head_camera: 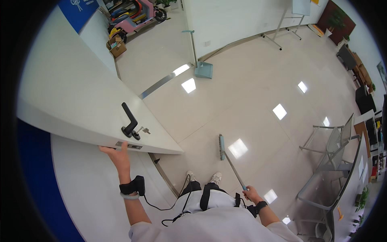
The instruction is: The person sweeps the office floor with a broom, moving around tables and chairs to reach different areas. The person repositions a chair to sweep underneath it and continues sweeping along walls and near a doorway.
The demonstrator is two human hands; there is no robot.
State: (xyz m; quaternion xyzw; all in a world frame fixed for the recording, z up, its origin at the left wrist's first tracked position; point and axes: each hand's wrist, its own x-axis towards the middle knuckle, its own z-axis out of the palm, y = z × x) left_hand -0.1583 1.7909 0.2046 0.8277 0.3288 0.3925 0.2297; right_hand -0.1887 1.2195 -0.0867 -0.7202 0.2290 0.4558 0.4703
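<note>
My left hand is at the edge of a white door, its thumb by the metal latch plate and its fingers reaching behind the edge. Above it on the door face are a black lever handle and keys hanging from the lock. My right hand is closed around the handle of a broom, whose light blue head rests on the tiled floor ahead of my shoes. Farther off, a light blue long-handled dustpan stands by the end of the wall.
A metal threshold strip crosses the doorway. Beyond it are a pink scooter and a cardboard box. A wheeled whiteboard stand is at the far wall. Chairs and a desk stand at the right.
</note>
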